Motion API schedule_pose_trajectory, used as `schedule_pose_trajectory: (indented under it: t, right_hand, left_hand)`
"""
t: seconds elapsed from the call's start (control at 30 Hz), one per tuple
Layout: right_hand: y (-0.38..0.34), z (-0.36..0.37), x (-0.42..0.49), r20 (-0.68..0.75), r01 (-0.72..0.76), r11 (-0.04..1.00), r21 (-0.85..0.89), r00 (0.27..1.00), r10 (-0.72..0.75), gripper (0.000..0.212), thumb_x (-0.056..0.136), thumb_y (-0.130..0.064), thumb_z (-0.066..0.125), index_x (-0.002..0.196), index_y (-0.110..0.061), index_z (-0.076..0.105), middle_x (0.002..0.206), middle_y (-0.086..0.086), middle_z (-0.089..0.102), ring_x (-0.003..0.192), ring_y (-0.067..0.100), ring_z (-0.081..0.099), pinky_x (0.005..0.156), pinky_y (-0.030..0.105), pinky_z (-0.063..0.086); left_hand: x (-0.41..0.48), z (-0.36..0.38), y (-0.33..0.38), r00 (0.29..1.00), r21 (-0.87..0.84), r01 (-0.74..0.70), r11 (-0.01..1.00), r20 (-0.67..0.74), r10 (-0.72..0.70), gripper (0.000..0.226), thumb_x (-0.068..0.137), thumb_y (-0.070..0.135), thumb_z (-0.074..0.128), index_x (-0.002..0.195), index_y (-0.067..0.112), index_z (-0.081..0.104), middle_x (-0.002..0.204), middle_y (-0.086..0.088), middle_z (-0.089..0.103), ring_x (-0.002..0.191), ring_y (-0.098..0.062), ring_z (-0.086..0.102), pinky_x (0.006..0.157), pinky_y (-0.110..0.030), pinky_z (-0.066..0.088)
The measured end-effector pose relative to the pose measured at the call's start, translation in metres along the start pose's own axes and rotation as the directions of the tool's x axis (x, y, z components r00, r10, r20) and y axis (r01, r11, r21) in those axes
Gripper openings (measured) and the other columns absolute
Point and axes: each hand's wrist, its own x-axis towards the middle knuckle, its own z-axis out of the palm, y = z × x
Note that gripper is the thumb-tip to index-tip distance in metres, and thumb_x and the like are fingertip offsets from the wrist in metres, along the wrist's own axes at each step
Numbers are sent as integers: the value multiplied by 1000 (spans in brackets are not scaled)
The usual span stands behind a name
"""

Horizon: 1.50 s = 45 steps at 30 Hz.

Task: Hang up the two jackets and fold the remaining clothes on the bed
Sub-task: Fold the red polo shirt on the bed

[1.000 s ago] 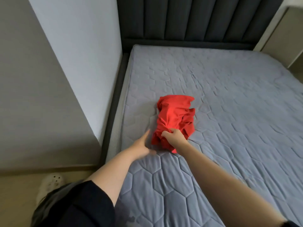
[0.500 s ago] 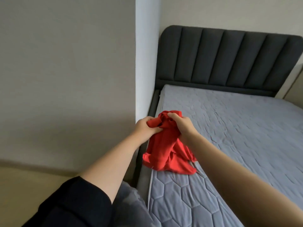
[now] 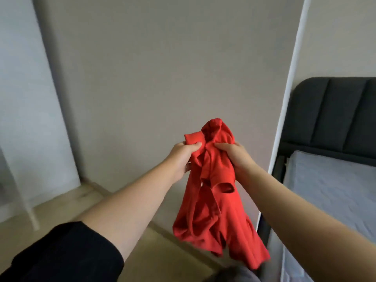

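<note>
Both hands now hold the crumpled red fabric garment (image 3: 211, 192) fully in the air; half a second ago its lower end still touched the near-left corner of the grey quilted mattress (image 3: 333, 192), a second ago it lay bunched on the mattress with only the right hand gripping it. View has swung left: beige wall now fills the centre, bed pushed to the right edge.

Left to right: black sleeve (image 3: 61, 255) at near left, bare forearm running up to the left hand (image 3: 183, 157), fingers and thumb curled round a rolled red edge at the garment's top left. Garment hangs between the hands, top bunch above the knuckles, loose body dangling below over the beige floor, clear of the bed. Right hand (image 3: 238, 157) clamps the top right of the bunch, fingers wrapped in. Hands are close together, cloth between them. Far right: dark padded headboard (image 3: 333, 115) behind the mattress.
</note>
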Motion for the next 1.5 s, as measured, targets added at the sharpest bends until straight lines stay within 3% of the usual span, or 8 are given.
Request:
schedule_pose_trajectory:
  t: [0.27, 0.43, 0.53, 0.83, 1.0, 1.27, 1.4, 1.5]
  right_hand:
    - [16, 73, 29, 168, 225, 782, -581, 973, -155, 32, 81, 1, 61, 113, -2, 59, 102, 17, 66, 90, 26, 63, 86, 42, 53]
    - [7, 99, 21, 474, 257, 897, -361, 878, -61, 63, 67, 0, 49, 129, -9, 48, 129, 14, 54, 120, 24, 50, 99, 38, 41]
    - [6, 103, 12, 698, 109, 956, -274, 706, 120, 35, 79, 1, 55, 112, -7, 61, 112, 13, 67, 101, 24, 66, 88, 33, 54]
    - [14, 109, 19, 382, 139, 942, -307, 924, -12, 14, 91, -1, 54, 96, 2, 66, 84, 16, 70, 72, 24, 68, 74, 35, 57]
    - [12, 99, 20, 339, 55, 975, -217, 940, 23, 21, 88, 7, 50, 74, -3, 62, 59, 7, 69, 51, 16, 66, 52, 27, 57]
    - [0, 42, 37, 207, -141, 902, -407, 948, 242, 23, 94, -7, 42, 80, -6, 60, 75, 10, 61, 65, 20, 58, 55, 26, 51]
    - [-4, 42, 30, 381, 47, 926, -374, 918, 108, 20, 94, -18, 44, 92, -16, 64, 96, 3, 64, 87, 15, 59, 80, 30, 43]
    - [13, 58, 12, 525, 349, 628, -696, 844, 112, 9, 87, -26, 61, 93, -20, 65, 87, -6, 66, 79, 8, 60, 68, 15, 45]
  left_hand:
    - [-13, -100, 66, 931, 340, -185, 922, -241, 276, 6, 90, 8, 60, 93, 10, 66, 94, -9, 68, 74, -18, 65, 71, -27, 53]
    - [-20, -107, 69, 914, 515, -191, 835, -216, 342, 5, 86, 11, 66, 89, 14, 67, 94, -10, 70, 89, -26, 67, 87, -37, 53]
    - [-19, -108, 72, 916, 602, -205, 772, -160, 367, 8, 83, 14, 69, 78, 19, 66, 77, 0, 65, 71, -14, 60, 71, -27, 48]
    - [-24, -135, 50, 990, 428, -121, 895, -8, 138, 11, 83, 25, 70, 92, 23, 63, 81, 9, 69, 72, -7, 67, 61, -21, 53]
    - [-27, -141, -5, 994, 722, 66, 689, 16, -111, 12, 81, 10, 71, 82, 20, 65, 76, 5, 67, 68, -10, 63, 65, -23, 52]
    - [-16, -133, 25, 978, 683, -82, 725, -86, 191, 18, 92, 13, 57, 103, 3, 68, 100, -11, 69, 86, -19, 62, 82, -27, 49]
    - [-8, -106, 40, 966, 782, -146, 605, -18, 257, 18, 93, 14, 56, 93, 3, 69, 94, -10, 69, 80, -17, 61, 72, -26, 46]
    - [-5, -93, 43, 968, 835, -157, 528, 23, 252, 22, 92, 13, 55, 95, -3, 68, 88, -12, 66, 82, -20, 59, 69, -28, 42]
